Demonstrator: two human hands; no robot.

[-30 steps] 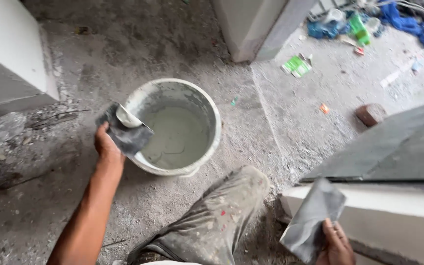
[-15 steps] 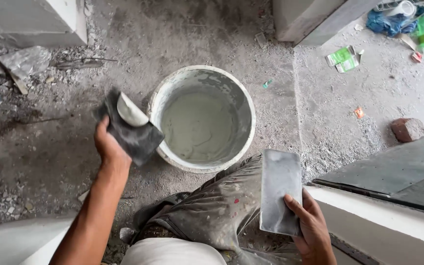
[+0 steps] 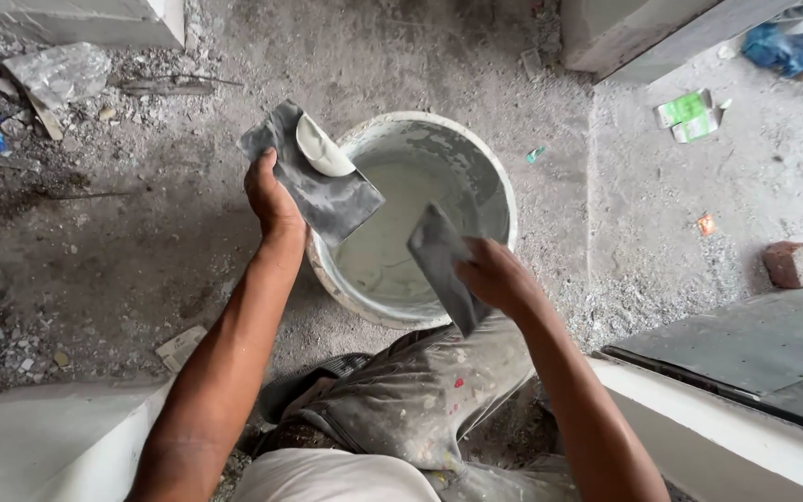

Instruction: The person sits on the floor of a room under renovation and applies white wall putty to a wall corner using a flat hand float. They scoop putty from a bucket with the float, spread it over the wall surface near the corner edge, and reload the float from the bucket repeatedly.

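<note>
Head view, looking down. White plastic bucket (image 3: 476,167) at frame centre, round, walls smeared, holding pale grey-white putty, smooth and wet, with swirl marks on its surface. Bucket stands on the rough concrete floor (image 3: 141,260), just ahead of the person's bent knee in putty-stained trousers (image 3: 429,400).

Left hand (image 3: 271,200) at 9 o'clock of the bucket: grip closed around the edge of a flat dark grey rectangular blade (image 3: 327,191), held tilted over the rim. A curved dab of white putty (image 3: 322,149) sits on the blade's upper face.

Right hand (image 3: 494,274) at 5 o'clock of the bucket: grip closed on a second grey flat trowel (image 3: 443,265), blade angled down into the bucket, over the putty; contact with the putty cannot be told.

Surroundings: red-brown brick lump (image 3: 795,263) at 3 o'clock, well apart. Green packets (image 3: 685,112) at 2 o'clock. Rubble and crumpled plastic (image 3: 53,74) at 10 o'clock. Dark slab on a white ledge (image 3: 736,437) at 4 o'clock
</note>
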